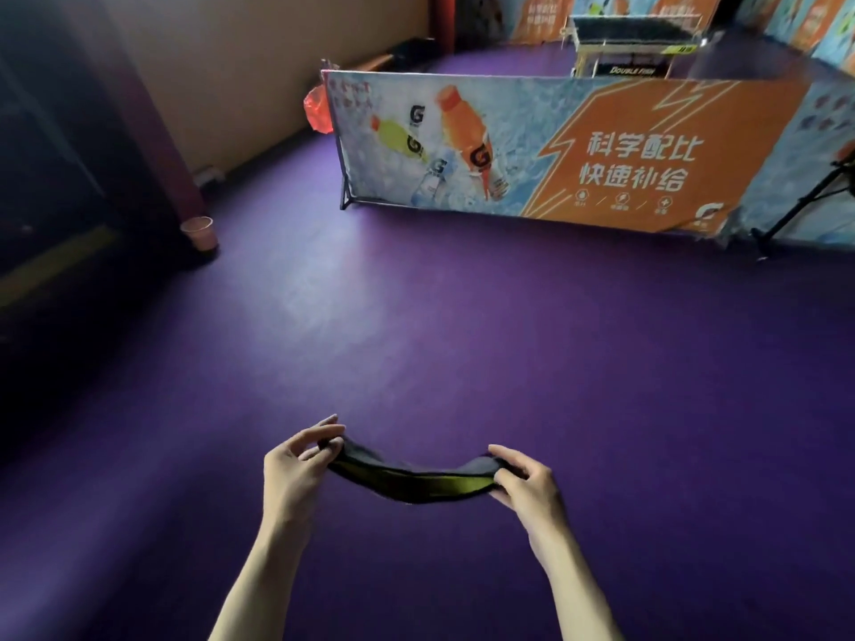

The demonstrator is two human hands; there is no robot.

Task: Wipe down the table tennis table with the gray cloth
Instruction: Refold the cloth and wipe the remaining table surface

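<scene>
Between my two hands, above the purple floor (416,316), the gray cloth (412,478) sags, yellow inside its fold. My left hand (296,464) pinches one end, my right hand (527,488) grips the other. Far ahead stands the table tennis bench (634,32).

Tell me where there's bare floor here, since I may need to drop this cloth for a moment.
The purple floor is bare from the hands, left and right, both holding the gray cloth, up to the printed barrier. It is tighter on the left by the paper cup and on the right near the black stand.
</scene>
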